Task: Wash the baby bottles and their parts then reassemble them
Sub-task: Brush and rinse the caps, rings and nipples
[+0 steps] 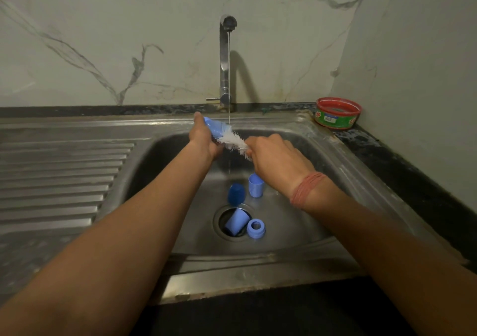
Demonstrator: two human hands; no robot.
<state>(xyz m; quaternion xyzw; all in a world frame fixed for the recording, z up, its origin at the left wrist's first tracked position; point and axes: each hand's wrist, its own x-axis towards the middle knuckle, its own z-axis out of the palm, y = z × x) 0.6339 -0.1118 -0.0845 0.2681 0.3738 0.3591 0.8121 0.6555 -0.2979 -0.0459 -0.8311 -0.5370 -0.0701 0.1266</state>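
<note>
I see my left hand point(204, 139) curled round the blue bottle point(214, 128) under the tap stream point(229, 77), right hand point(273, 155) pinching the brush point(233, 142); wet fingers may slip, dropping it onto parts near the drain point(233, 223)

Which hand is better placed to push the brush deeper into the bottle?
The right hand: it grips the brush, whose bristles point into the bottle that the left hand holds.

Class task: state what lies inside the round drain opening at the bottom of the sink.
A light blue bottle piece lies tilted in the drain opening; a blue ring rests on its right edge. The drain beneath is covered and dark.
</note>
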